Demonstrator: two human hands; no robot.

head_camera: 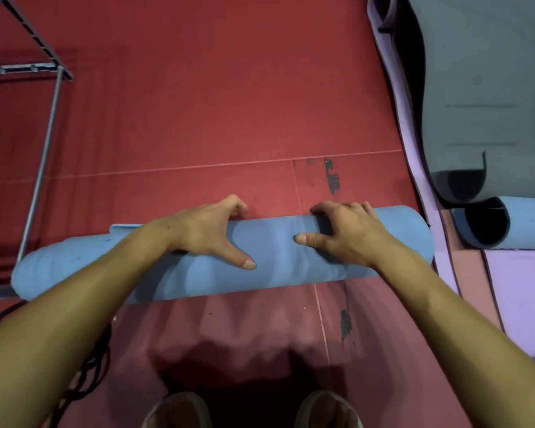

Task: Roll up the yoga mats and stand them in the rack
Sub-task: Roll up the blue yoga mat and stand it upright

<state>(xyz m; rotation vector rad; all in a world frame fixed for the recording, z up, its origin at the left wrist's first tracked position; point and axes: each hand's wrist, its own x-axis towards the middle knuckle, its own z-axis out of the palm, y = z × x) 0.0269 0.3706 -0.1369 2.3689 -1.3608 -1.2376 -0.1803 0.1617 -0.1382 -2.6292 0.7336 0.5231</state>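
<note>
Gripping blue mat roll (269, 257) | left hand (212, 231), right hand (342, 231) (fingers curled over far side)

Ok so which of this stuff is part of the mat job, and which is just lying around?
Part of the job:
- blue mat, rolled, gripped by left hand and right hand
- metal rack
- grey mat, end curled
- purple mat, flat
- second blue roll

Lying about:
- black cord on the floor

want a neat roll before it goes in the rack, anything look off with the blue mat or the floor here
The blue mat has rolled unevenly: at its left end a flat corner juts past the roll. The red floor has dark scuffed patches, as if the surface is worn away. Both hands, left hand and right hand, grip the roll.
</note>
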